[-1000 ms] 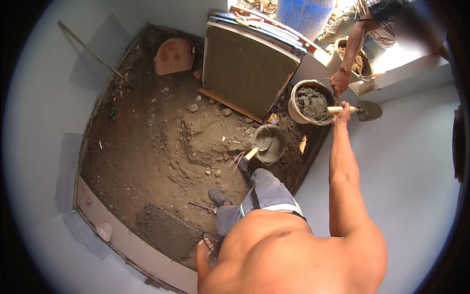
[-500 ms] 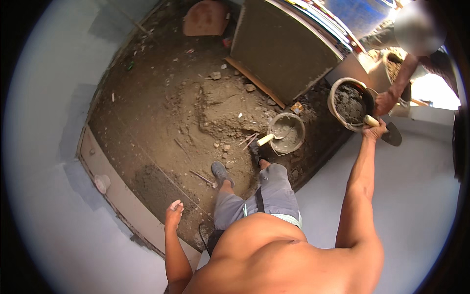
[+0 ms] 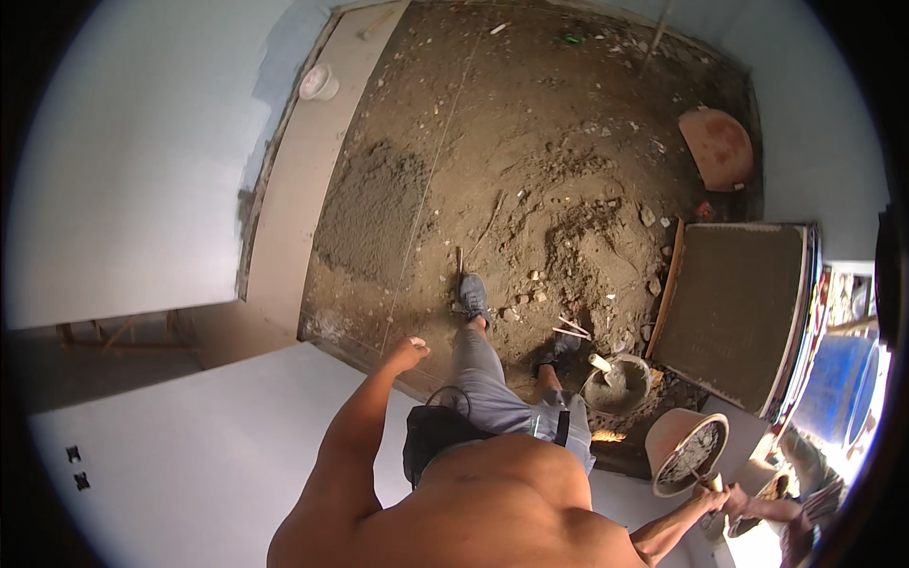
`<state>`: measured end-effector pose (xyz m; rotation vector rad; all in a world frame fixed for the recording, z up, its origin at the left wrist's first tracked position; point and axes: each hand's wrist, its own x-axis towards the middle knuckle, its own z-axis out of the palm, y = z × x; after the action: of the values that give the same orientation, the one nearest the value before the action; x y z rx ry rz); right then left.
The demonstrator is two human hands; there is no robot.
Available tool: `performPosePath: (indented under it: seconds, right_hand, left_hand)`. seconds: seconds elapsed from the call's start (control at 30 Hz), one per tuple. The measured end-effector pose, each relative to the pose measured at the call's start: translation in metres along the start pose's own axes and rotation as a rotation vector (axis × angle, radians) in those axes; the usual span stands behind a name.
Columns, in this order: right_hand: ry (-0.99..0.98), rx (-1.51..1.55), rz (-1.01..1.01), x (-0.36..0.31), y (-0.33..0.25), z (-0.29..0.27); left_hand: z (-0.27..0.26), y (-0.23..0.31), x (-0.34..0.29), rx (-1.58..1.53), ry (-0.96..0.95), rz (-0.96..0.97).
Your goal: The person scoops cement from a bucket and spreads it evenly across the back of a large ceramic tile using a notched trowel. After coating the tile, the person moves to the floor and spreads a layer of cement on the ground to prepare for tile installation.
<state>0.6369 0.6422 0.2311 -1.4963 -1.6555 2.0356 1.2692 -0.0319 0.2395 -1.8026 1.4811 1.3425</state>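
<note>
At the lower right my right hand (image 3: pixel 706 499) is closed around a trowel (image 3: pixel 716 482), gripped by its pale handle; its blade cannot be made out. Right beside it is a bucket (image 3: pixel 665 437) filled with grey mortar (image 3: pixel 697 451). Another person's hand (image 3: pixel 737 500) is at the bucket's side, almost touching mine. My left hand (image 3: pixel 407 353) hangs over the edge of the dirt floor with its fingers curled and nothing visible in them. By my feet stands a second bucket (image 3: pixel 647 386) with some mortar and a pale-handled trowel (image 3: pixel 599 363) in it.
A mortar-smeared board (image 3: pixel 734 303) lies at the right, near a blue barrel (image 3: pixel 833 388). Wet mortar (image 3: pixel 374 204) is spread beside a row of pale tiles (image 3: pixel 303 180), where a white tub (image 3: pixel 319 83) stands. A string (image 3: pixel 435 166) crosses the dirt floor. Stones and sticks lie ahead.
My view has turned left, so the buckets and the other person now appear lower right. My right hand still holds the trowel near the mortar bucket. More tiled edge shows at left.
</note>
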Motion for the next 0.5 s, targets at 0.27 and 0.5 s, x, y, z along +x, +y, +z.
performPosePath:
  seconds: [0.27,0.5]
  right_hand:
    - [-0.039,-0.079,0.081,-0.11,0.101,0.075]
    - [-0.737,-0.372,0.343,-0.283,0.253,0.16]
  left_hand:
    - [0.022,-0.105,0.025,-0.088,0.027,0.067]
    - [-0.037,-0.105,0.047,-0.284,0.088,0.134]
